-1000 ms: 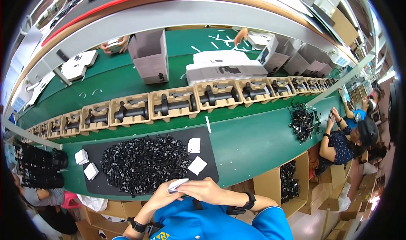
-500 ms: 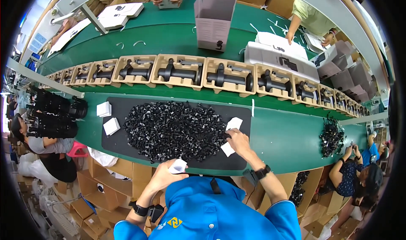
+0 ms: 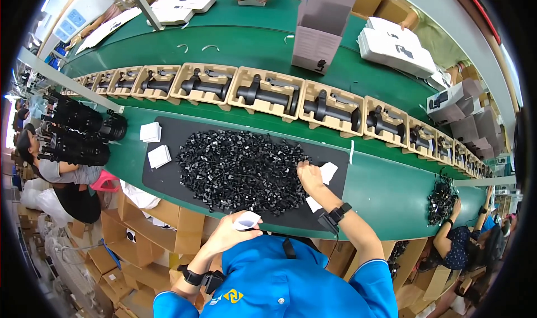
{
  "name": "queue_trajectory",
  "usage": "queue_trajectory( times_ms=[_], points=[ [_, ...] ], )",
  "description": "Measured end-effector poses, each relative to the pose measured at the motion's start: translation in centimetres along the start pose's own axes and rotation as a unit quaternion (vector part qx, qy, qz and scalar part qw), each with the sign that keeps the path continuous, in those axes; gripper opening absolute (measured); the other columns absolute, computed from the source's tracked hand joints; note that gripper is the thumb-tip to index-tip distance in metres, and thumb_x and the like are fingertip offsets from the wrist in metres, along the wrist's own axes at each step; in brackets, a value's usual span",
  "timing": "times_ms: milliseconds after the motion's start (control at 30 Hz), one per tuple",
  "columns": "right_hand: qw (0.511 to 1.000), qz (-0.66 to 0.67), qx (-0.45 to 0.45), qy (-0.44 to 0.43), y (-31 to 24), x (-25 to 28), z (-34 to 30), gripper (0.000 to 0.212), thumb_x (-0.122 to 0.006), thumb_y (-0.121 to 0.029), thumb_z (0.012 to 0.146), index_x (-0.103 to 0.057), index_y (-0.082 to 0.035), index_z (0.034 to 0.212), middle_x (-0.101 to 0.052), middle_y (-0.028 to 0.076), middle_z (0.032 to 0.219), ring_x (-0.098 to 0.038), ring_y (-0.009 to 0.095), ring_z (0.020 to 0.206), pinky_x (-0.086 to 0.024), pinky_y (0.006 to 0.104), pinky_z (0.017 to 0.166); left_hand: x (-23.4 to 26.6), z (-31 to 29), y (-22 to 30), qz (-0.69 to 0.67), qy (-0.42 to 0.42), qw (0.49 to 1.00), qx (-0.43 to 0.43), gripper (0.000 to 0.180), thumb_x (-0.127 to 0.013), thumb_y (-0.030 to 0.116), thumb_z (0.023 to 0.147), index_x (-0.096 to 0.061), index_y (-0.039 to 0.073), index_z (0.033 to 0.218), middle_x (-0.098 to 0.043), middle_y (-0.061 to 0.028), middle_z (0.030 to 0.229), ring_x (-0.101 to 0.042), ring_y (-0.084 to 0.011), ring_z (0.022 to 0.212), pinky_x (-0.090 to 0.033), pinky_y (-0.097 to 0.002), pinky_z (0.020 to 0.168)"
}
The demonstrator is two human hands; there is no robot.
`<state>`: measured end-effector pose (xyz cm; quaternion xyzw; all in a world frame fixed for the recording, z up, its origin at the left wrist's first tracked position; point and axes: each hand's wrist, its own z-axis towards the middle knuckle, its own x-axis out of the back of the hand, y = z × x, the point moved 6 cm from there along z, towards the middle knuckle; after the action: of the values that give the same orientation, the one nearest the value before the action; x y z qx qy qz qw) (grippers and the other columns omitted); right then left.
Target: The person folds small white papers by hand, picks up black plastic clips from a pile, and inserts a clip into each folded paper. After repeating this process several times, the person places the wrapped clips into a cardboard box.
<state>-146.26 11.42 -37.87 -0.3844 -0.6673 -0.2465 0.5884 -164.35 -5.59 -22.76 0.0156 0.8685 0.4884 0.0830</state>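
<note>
In my left hand, close to the table's front edge, is a curled white paper slip; the fingers are closed round it. My right hand reaches to the right edge of a wide pile of small black parts. Its fingers are drawn together and their tips touch the pile; whatever they pinch is too small to make out. White slips lie just beyond and below that hand. A black mat lies under the pile, with two stacks of white slips at its left side.
Behind the mat runs a row of brown moulded trays holding black devices. A tall grey box and flat white boxes stand beyond it. Large black equipment is at left, a black heap at right. Other people work around.
The view has swung, so the table appears farther right. My right hand has moved left against the pile's edge. At right, a co-worker's hand now reaches the black heap.
</note>
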Motion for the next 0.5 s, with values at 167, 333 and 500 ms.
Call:
queue_trajectory(
  times_ms=[167,333,500],
  points=[
    [0.999,0.011,0.029,0.035,0.1,2.1,-1.4,0.011,-0.052,-0.005,0.077,-0.059,0.000,0.083,-0.060,0.018,0.079,-0.064,0.030,0.071,-0.052,0.0379,0.056,-0.7,0.3,1.0,-0.049,-0.017,0.999,0.017,0.026,-0.074,0.005,0.073,-0.062,0.002,0.096,-0.063,-0.0007,0.086,-0.059,-0.0083,0.084,-0.048,-0.0235,0.078],
    [0.763,0.621,-0.100,-0.146,-3.5,13.6,-6.7,0.024,-0.054,-0.009,0.089,-0.063,-0.001,0.111,-0.067,0.011,0.090,-0.060,0.012,0.062,-0.051,0.0240,0.047,-0.8,0.4,1.5,-0.007,-0.033,0.999,0.008,0.029,-0.075,0.009,0.073,-0.062,0.002,0.098,-0.064,-0.0021,0.088,-0.060,-0.0100,0.086,-0.049,-0.0250,0.079],
    [0.795,0.602,0.017,-0.074,-9.1,23.7,-10.4,0.016,-0.064,-0.004,0.083,-0.070,-0.005,0.097,-0.069,0.007,0.080,-0.061,0.009,0.056,-0.048,0.0213,0.046,-3.0,1.0,5.5,0.215,-0.079,0.961,-0.154,0.042,-0.075,0.029,0.067,-0.064,0.004,0.099,-0.064,-0.0117,0.090,-0.059,-0.0268,0.089,-0.046,-0.0376,0.079]
  ],
)
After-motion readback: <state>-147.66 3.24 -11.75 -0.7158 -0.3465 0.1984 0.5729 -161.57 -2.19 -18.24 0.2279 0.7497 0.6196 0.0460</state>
